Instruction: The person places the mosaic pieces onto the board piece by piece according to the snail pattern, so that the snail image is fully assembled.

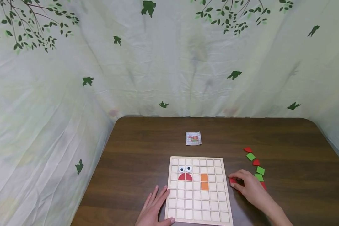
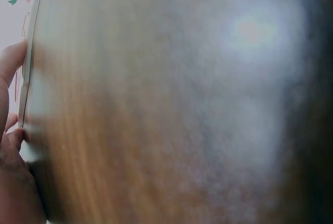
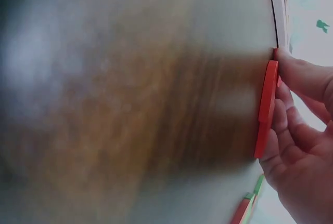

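A pale wooden grid board (image 1: 197,204) lies on the table, with two googly-eye tiles (image 1: 185,169), two red quarter-round tiles (image 1: 185,177) and two orange square tiles (image 1: 204,182) in its cells. Along its left edge rests my left hand (image 1: 155,208), fingers straight and spread, thumb at the lower left corner. Just right of the board, my right hand (image 1: 251,188) pinches a red tile (image 1: 232,180) between thumb and fingers. More red tiles (image 3: 266,104) lie beneath that hand, seen edge-on in the right wrist view; their shapes are mostly hidden.
Red and green tiles, among them a green square (image 1: 250,156) and a red piece (image 1: 256,162), form a slanting line on the right of the table (image 1: 141,150). Beyond the board lies a small picture card (image 1: 193,138) with a gridded coloured figure. A leaf-printed curtain (image 1: 169,62) hangs behind.
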### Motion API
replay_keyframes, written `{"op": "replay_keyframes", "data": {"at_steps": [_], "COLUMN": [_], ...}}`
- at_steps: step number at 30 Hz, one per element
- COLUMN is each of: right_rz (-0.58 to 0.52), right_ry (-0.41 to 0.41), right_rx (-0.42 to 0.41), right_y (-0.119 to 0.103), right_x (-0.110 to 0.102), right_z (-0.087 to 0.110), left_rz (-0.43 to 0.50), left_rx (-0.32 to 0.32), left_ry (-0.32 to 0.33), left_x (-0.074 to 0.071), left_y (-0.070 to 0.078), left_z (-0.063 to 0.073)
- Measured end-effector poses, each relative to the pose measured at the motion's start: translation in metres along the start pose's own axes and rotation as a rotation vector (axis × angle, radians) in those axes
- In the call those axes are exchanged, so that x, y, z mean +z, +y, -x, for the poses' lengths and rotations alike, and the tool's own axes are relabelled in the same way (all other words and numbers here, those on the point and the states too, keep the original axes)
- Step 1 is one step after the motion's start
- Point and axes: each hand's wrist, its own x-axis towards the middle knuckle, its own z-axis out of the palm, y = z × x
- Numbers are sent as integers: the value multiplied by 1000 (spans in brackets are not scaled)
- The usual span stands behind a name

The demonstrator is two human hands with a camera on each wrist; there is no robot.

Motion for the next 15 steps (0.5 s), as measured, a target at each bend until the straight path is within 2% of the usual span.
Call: {"op": "replay_keyframes", "data": {"at_steps": [8,11,15], "right_rz": [-70,-65,-44], "right_ry": [-9,31,100], "right_rx": [47,43,28], "right_y": [-1,-3,-8], "right_x": [1,1,1], "right_z": [0,0,-1], "left_rz": [3,-14,-72], "left_rx": [-5,17,76], "left_ry": [-2,13,63], "left_x": [0,1,3], "left_y": [0,-1,-3], "left_z": [-1,0,1]}}
